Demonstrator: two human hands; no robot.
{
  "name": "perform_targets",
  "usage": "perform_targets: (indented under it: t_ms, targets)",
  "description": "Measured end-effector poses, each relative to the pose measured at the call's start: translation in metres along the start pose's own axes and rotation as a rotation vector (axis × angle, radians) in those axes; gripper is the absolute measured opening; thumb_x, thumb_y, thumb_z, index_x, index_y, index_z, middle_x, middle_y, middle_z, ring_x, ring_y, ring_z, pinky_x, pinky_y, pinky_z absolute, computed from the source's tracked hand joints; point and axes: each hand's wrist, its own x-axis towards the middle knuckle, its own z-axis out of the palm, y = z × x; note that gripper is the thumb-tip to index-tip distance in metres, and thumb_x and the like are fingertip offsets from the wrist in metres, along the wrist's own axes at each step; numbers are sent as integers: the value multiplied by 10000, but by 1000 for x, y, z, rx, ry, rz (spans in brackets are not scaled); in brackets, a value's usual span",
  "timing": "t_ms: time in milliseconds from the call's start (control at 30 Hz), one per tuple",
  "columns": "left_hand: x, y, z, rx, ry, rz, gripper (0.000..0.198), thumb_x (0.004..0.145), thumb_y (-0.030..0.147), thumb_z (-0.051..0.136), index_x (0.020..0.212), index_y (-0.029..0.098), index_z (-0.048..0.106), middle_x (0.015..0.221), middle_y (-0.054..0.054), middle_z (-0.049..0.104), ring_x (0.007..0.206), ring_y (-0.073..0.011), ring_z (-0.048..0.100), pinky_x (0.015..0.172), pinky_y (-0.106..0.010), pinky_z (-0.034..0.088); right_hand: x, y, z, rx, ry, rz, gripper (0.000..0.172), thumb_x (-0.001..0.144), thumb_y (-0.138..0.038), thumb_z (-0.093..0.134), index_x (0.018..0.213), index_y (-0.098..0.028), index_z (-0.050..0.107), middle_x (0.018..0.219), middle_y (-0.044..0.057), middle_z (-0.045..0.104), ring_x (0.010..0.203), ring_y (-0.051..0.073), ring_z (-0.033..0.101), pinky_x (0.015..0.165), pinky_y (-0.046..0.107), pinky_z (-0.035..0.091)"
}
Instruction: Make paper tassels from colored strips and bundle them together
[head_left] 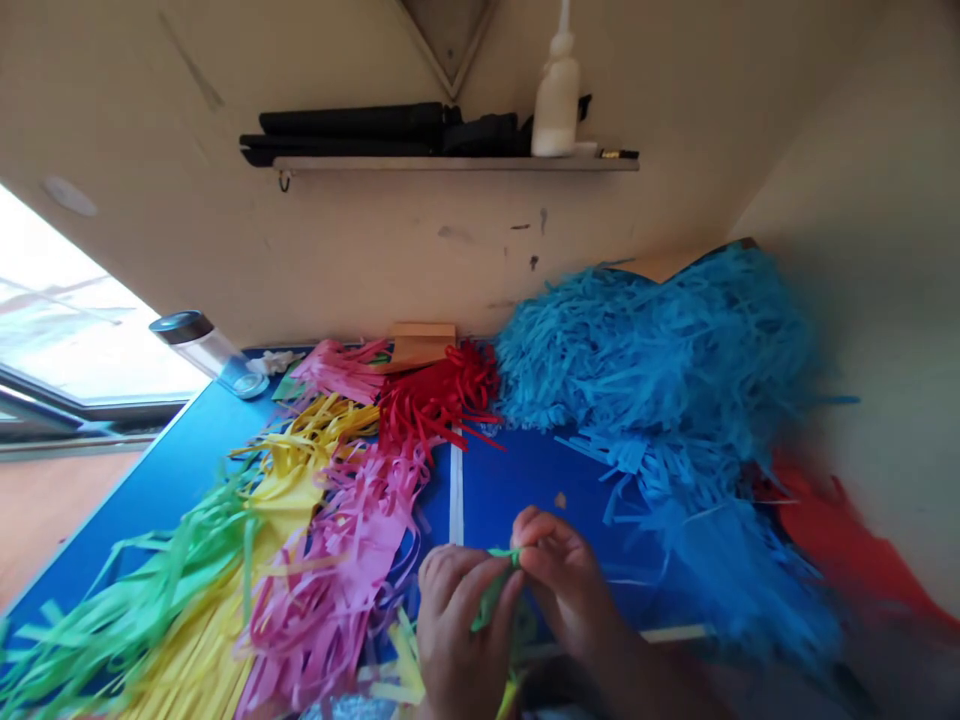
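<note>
Near the front edge of the blue table (517, 485), my left hand (466, 620) and my right hand (564, 585) meet over a piece of green paper (504, 556). Both sets of fingers are closed on it in a pinch, fingertips almost touching. Part of the green paper hangs below, mostly hidden behind my left hand. Left of my hands lie fringed paper strips in pink (352, 540), yellow (285, 500) and green (176, 555). Some pale yellow strips (405, 655) show beside my left wrist.
A large heap of blue fringed paper (652, 350) fills the right side, with red paper (847, 530) beyond it. Red fringe (439, 395) lies at the back. A clear bottle (214, 355) stands back left. Above, a wall shelf (450, 163) carries a glue bottle (556, 100) and black items.
</note>
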Motion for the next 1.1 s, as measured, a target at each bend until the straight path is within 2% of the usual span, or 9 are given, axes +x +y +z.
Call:
perform_targets:
  t_ms: [167,300,433,567,700,800,900,1033,1100]
  targets:
    - [0,-2,-1,-145,-112,-143,52,897,283,632,882,236,650,786,-25,662,749,-172,648,657,-286,539,-3,0,-3,-1,-23,-16,186,711,-352,843,734,-242,696,779,-1,545,736,150,507,670,259,429]
    - [-4,-5,-3,-136,-194,-120,48,900,255,622,859,234,633,813,-32,645,815,-183,629,717,-308,526,-6,2,-9,-39,-47,-51,161,740,-348,829,759,-248,704,827,9,571,775,161,535,714,278,435]
    - [-6,-7,-4,3,-184,-23,73,911,192,561,896,242,611,1039,-75,681,1032,-225,627,921,-413,481,-10,5,-21,-163,-67,-113,80,799,-297,786,789,-264,714,828,11,608,790,170,557,750,297,441]
    - [-5,-7,-2,-82,-268,-9,82,920,172,539,886,239,573,810,19,709,788,-148,685,1015,-398,446,-10,5,-25,-216,-50,-156,73,821,-292,764,793,-262,704,790,10,612,774,177,559,744,309,444]
    - [-3,-4,-1,-190,-180,-81,89,891,177,597,830,241,612,706,56,697,663,-121,680,981,-345,489,-12,3,-19,-197,-62,-177,56,847,-286,744,819,-273,697,797,2,627,763,161,572,718,287,452]
    - [0,-6,-6,-321,-222,-261,27,863,248,660,850,237,681,727,25,723,700,-143,696,871,-303,540,-14,-2,-12,-221,-102,-211,66,853,-288,740,812,-270,692,773,-2,636,742,157,583,694,279,463]
    - [4,-12,-14,-536,-359,-532,154,821,342,715,756,203,726,714,-21,716,682,-151,671,652,-228,525,-1,-7,-9,-362,-193,-284,139,865,-345,718,791,-242,665,762,8,647,730,166,600,690,290,482]
    - [8,-23,-20,-937,-331,-953,267,783,428,751,760,177,663,761,-18,682,670,-120,627,612,-204,484,70,1,-22,-1134,-146,-214,203,970,-343,514,913,-209,655,896,47,697,813,177,649,737,293,522]
    - [9,-25,-19,-1095,-268,-1098,295,785,437,752,816,189,595,747,17,653,561,-75,569,592,-213,482,117,11,-36,-1298,-100,-159,153,936,-233,549,987,-176,682,964,82,710,875,200,660,802,318,515]
